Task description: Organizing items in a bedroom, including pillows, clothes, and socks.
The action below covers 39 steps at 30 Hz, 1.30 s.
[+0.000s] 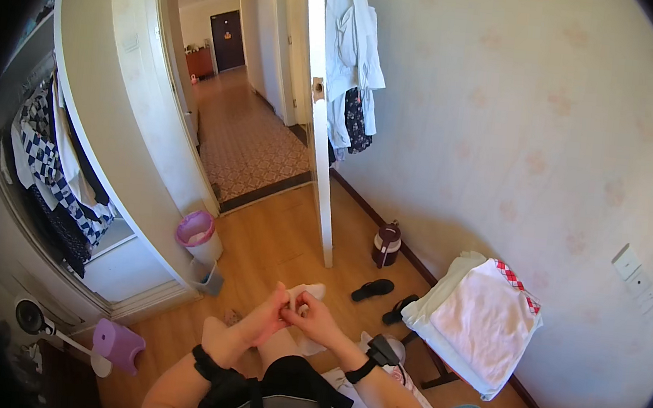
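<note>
Both hands meet in front of my lap at the lower middle. My left hand [267, 320] is turned with its palm facing inward, and its fingers point away from me. Against it rests my right hand [311, 317], with thumb and fingers pinched together at a small piece of white cloth [313, 289] that sticks out beyond the fingers. What each hand grips of the cloth is partly hidden. More white fabric [309, 345] hangs below the hands beside my bare leg. Black straps circle both wrists, and the right one carries a small black device.
Right: a stool stacked with folded cloth [479, 322], black slippers [372, 290], a dark red thermos jug [387, 245]. Left: a lined waste bin [201, 239], a clear bin [209, 280], a purple plastic stool [116, 344], a white standing fan [72, 342], an open wardrobe. A door [320, 145] stands open ahead.
</note>
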Tool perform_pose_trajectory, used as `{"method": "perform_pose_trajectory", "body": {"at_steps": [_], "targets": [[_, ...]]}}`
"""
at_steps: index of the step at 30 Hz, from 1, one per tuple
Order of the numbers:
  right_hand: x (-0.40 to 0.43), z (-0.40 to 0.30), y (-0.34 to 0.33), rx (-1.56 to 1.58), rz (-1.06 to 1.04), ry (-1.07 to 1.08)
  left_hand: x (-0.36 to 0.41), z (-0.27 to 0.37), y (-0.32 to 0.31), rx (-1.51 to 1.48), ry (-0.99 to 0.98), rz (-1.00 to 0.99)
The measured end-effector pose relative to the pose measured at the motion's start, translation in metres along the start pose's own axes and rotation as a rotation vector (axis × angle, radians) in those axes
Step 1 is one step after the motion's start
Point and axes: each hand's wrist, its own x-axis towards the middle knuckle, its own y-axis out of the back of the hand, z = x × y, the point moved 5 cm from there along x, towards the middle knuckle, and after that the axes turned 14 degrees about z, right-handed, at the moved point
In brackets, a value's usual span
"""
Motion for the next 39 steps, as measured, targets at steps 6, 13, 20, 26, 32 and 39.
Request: {"method": "perform_pose_trajectory", "body": {"at_steps": [6,13,20,26,32,39], "targets": [[0.014,-0.003,0.034,-0.360,0.343,0.095,0.028,0.002,-0.013,-0.144,-0.029,0.086],[0.067,-0.002,0.043,-0.623,0.411,0.127,0.069,0.049,0.011,-0.144,-0.095,0.144],[0.105,0.022,0.030,-0.697,0.460,0.113,0.099,0.074,0.030,0.171,-0.172,0.124],[0.127,0.076,0.032,-0.942,0.359,0.138,0.136,0.028,0.055,0.297,-0.082,0.090],[0.141,0.143,0.046,-1.125,0.310,0.148,0.221,-0.048,0.094,0.275,-0.131,0.012],[0.069,0.213,-0.008,-1.226,0.104,-0.204,0.225,-0.129,0.137,0.354,-0.018,-0.155]]}}
